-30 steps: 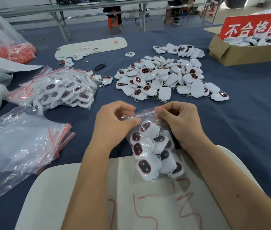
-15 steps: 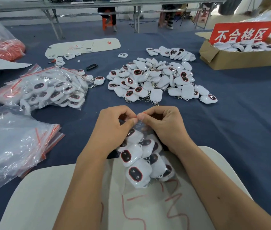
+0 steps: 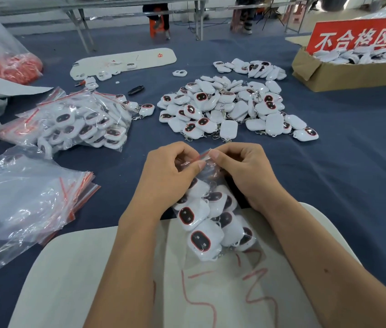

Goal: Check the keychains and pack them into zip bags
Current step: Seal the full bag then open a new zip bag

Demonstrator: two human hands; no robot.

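Head view shows both hands meeting over a clear zip bag [image 3: 213, 223] filled with white keychains [image 3: 199, 240], each with a dark oval face ringed in red. The left hand [image 3: 170, 178] pinches the bag's red-striped top edge between thumb and curled fingers, and the right hand [image 3: 246, 171] pinches the same edge just beside it, the two thumbs nearly touching. The bag hangs down from that edge toward the person, its lower part lying on a pale board [image 3: 92, 280] marked with red scrawl, while its upper part sits over the dark blue table cover [image 3: 353, 185]. Beyond the hands lies a loose heap of keychains [image 3: 230, 107], with a smaller cluster [image 3: 253, 67] behind it. To the left sits a pile of filled zip bags [image 3: 80, 121], and nearer the person a stack of empty zip bags [image 3: 26, 197] with red strips. At far right stands a cardboard box [image 3: 343, 72] holding more keychains, with a red sign [image 3: 355, 36] with white characters leaning behind it. A second pale board [image 3: 125, 60] lies far back on the cover.
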